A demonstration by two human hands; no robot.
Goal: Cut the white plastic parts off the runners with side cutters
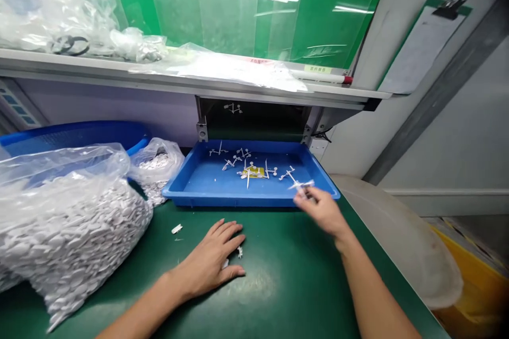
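Observation:
My right hand (318,210) is closed on a white plastic sprue (298,185) over the front right rim of a shallow blue tray (191,201). Several similar branched white sprues (248,174) lie scattered in that tray, some around a yellow piece (259,172). Palm down on the green tabletop (278,275), my left hand (217,254) has its fingers stretched out and its thumb apart. Beside its fingers sits a small white plastic part (240,252); another white bit shows partly from beneath the palm. A loose white piece (177,229) lies further left.
A large clear bag of white plastic pieces (91,228) fills the left side, with a smaller bag (157,164) and a blue basket (79,130) behind. Beyond the tray, a conveyor belt (254,130) carries one sprue under a shelf (119,77). A pale round tub (397,233) stands right.

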